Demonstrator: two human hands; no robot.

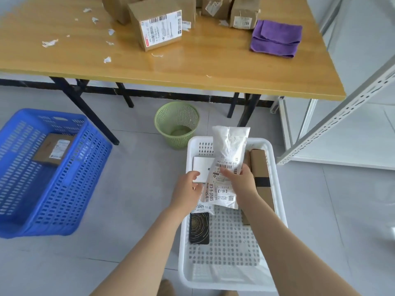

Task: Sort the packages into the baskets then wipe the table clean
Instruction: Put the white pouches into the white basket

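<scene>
Grey floor tiles carry the white basket (183,242), and over its far half my right hand (241,180) is clamped on a white poly mailer (229,150) at its barcode label. The mailer's long axis runs straight away from me, its plain end reaching past the basket's far rim and its labelled end nearest me. My left hand (187,192), just left of the mailer and over the same basket, grips a smaller white packet (202,167), while a long cardboard box (261,167) lies along the basket's right wall.
</scene>
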